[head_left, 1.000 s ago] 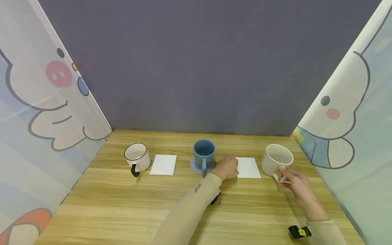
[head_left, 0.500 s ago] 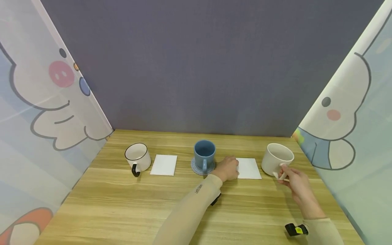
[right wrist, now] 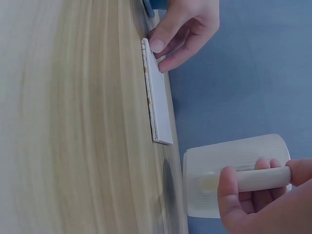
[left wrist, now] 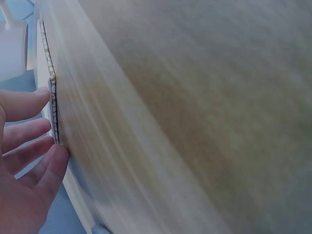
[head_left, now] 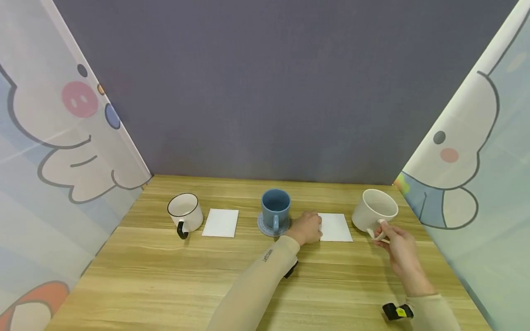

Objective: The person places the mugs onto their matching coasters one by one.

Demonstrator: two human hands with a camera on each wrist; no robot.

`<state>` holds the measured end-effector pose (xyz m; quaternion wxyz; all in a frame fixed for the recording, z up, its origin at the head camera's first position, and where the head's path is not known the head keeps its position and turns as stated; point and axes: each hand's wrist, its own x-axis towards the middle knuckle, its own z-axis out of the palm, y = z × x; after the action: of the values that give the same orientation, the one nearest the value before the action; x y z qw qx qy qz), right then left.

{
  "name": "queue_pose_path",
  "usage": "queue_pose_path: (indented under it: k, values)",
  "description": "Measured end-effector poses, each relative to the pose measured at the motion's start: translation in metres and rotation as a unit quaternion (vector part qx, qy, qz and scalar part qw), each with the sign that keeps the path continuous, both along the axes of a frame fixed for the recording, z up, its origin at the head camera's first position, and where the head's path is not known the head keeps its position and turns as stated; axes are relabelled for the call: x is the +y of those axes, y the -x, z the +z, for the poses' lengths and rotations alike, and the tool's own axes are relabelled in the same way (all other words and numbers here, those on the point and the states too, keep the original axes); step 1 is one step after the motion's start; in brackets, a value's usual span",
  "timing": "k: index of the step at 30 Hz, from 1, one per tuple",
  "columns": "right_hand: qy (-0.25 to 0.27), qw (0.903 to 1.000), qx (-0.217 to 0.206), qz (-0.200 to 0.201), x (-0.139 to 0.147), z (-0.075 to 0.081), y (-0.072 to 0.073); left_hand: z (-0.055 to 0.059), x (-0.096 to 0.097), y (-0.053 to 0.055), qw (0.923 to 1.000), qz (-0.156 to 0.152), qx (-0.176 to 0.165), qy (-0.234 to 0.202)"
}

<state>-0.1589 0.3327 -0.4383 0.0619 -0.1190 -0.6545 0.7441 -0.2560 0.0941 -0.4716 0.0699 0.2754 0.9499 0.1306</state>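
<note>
My right hand pinches the handle of a large white mug at the right. The right wrist view shows thumb and fingers around the handle; the mug appears slightly off the table, with a shadow below. My left hand is at the left edge of a white square coaster, between it and the blue mug. Its thumb and fingers hold the coaster's edge, as the left wrist view shows with the hand beside the layered rim. The coaster lies flat on the table.
The blue mug stands on a round blue coaster mid-table. Farther left are another white square coaster and a white mug with black rim and handle. A dark panel closes off the back of the wooden table; printed curtains flank both sides.
The white mug in my right hand has risen slightly and tilted a little, and the right forearm has shifted a bit left. My left hand stays on the square coaster.
</note>
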Motion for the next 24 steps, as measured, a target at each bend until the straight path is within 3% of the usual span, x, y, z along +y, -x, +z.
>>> queue_pose_path:
  k: [6,24]
  values:
    - [0.004,0.9996,0.028,0.005,-0.006,0.001,0.000,-0.001,0.000,0.002,1.0000,0.002,-0.007,-0.005]
    - [-0.015,0.9990,0.039,0.016,-0.031,0.006,0.004,0.004,-0.001,0.001,1.0000,-0.003,-0.003,-0.008]
